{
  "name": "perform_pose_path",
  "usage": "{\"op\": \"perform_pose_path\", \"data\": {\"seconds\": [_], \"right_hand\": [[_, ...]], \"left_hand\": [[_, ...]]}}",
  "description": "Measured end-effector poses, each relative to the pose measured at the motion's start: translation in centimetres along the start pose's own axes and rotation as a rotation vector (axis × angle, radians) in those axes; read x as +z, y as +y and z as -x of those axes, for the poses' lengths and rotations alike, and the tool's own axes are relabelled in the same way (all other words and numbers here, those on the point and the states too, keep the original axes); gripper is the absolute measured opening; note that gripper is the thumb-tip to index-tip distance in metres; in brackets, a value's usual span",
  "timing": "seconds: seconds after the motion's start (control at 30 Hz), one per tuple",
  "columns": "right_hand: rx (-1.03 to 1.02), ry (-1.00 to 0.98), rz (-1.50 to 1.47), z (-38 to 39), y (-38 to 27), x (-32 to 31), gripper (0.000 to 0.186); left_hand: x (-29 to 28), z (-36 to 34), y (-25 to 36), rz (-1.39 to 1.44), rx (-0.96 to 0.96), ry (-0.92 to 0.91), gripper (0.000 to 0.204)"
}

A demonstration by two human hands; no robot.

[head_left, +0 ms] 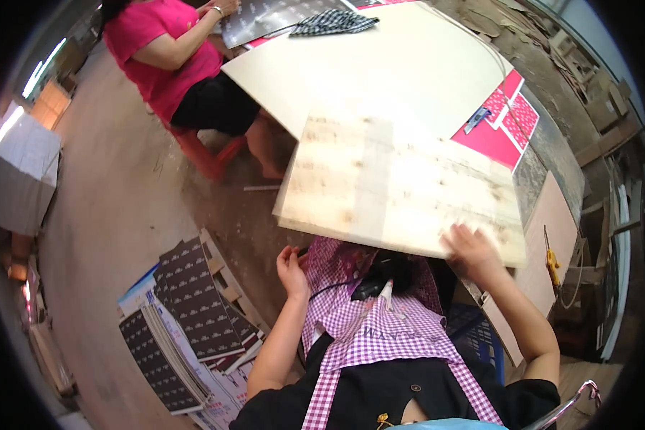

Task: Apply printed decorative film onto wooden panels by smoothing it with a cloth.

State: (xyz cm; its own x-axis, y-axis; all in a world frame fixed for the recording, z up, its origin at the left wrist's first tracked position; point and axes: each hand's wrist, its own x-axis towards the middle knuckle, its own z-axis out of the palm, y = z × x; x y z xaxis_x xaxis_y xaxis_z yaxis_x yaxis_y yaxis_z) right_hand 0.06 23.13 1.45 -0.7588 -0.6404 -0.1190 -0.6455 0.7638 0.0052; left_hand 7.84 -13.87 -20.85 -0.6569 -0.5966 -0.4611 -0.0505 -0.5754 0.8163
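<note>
A pale wooden board (437,193) with a greyish band across it lies in front of me, its near edge above my lap. My right hand (474,252) is over the board's near right edge, fingers spread and slightly smeared by motion. Whether it presses on the board I cannot tell. My left hand (292,272) is off the board, below its near left corner, with fingers loosely bent and nothing visible in them. On my lap, over the purple checked apron (387,333), lies a black object (371,285) with a cord and a whitish tip.
A large cream sheet (365,64) covers the table beyond, with a blue cutter knife (476,120) on pink sheets at right. A yellow-handled tool (552,266) rests on a brown panel. Dark printed panels (197,297) are stacked at left. A person in pink (165,43) sits far left.
</note>
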Motion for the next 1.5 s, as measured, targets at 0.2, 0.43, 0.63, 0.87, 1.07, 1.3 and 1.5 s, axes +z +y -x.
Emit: {"op": "perform_pose_path", "data": {"seconds": [0.2,0.43,0.63,0.87,1.07,1.3,1.5], "right_hand": [[0.005,0.125,0.091,1.1,-1.4,-2.6,0.041],[0.156,0.898,-0.265,2.2,2.4,-11.2,0.019],[0.333,0.836,-0.605,-1.2,4.0,-22.9,0.023],[0.439,0.376,-1.208,-12.9,9.3,-18.1,0.028],[0.536,0.178,-1.355,-22.3,9.0,-8.4,0.037],[0.484,0.5,-0.485,-32.8,14.7,-2.8,0.03],[0.272,0.566,-0.288,-31.8,12.3,1.7,0.027]], "left_hand": [[-0.9,-0.2,0.5,-0.038,0.073,-0.006,0.024],[0.4,-0.9,0.5,-0.018,0.021,-0.068,0.025],[2.8,-0.1,1.3,-0.021,0.031,-0.109,0.023],[4.7,1.8,1.8,0.027,-0.061,-0.331,0.022],[3.3,4.0,1.8,-0.13,-0.145,-0.501,0.028],[3.6,2.7,2.3,-0.154,-0.23,-0.516,0.029],[6.3,0.9,2.5,-0.207,-0.134,-0.589,0.031]]}}
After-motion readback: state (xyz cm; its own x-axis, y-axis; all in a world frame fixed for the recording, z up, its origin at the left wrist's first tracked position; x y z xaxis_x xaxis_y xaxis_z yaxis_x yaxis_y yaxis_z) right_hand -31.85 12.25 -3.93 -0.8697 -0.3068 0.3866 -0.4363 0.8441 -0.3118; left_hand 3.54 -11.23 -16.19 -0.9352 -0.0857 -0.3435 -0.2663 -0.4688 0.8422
